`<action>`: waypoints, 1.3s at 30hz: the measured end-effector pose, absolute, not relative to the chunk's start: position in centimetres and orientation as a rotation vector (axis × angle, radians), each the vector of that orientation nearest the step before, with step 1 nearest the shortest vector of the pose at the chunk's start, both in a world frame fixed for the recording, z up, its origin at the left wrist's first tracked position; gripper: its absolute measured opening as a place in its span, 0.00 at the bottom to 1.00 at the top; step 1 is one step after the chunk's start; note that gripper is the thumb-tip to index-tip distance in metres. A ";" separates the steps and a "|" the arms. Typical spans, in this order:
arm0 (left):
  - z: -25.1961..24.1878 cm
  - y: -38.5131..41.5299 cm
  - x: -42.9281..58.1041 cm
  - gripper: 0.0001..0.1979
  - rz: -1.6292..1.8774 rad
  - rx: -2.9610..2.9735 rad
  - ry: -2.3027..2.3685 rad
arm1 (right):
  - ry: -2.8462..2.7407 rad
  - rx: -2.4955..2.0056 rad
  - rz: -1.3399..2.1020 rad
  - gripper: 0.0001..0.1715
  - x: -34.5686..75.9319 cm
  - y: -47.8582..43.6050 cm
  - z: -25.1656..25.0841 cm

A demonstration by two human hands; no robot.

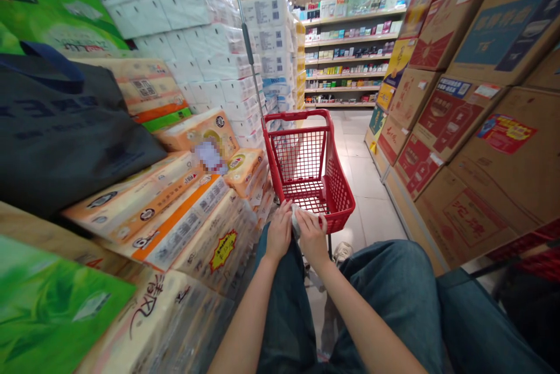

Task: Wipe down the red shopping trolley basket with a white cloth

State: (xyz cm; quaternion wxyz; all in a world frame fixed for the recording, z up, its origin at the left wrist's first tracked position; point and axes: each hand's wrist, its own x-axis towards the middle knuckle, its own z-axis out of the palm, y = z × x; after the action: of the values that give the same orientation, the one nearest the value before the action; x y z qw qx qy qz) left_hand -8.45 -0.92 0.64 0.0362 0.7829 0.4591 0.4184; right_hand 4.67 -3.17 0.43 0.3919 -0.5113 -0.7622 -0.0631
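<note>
Tissue (298, 220) is grasped between our left hand (279, 230) and right hand (311, 236), apparently steadied over our knees (389, 272) before the red cart (297, 114).

One bare left hand (279, 231), one bare right hand (311, 238), between them one crumpled white soft wad (300, 219), and just beyond them one red plastic shopping basket (297, 113).

- The bare left forearm (247, 315) and right forearm (365, 321) angle inward from the lower edge of the view, converging at the centre.
- The left hand (279, 230) is palm-down, its wrist slightly bent, with the fingers (285, 208) curled forward.
- The right hand (311, 238) is also palm-down, just beside the left, fingers (305, 217) curving inward.
</note>
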 end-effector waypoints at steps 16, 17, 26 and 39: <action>0.5 -0.9 -7.9 0.14 1.317 2.374 1.437 | -1.701 -1.479 -0.256 0.24 13.3 -2.5 0.0; 0.4 -0.9 -7.9 0.14 1.317 2.371 1.444 | -1.723 -1.479 -0.245 0.24 11.5 -2.8 0.1; 0.7 -0.9 -8.4 0.16 1.276 2.419 1.431 | -1.988 -1.308 -0.157 0.29 5.6 -3.5 0.6; 0.5 -0.9 -7.9 0.14 1.325 2.364 1.434 | -1.747 -1.479 -0.296 0.23 16.1 -1.7 0.0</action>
State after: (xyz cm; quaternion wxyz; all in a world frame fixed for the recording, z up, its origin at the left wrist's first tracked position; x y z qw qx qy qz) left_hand -7.85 -0.92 0.49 0.0380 0.7705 0.4675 0.4318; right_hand 16.10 -1.73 0.01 0.4049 -0.5861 -0.6920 -0.1171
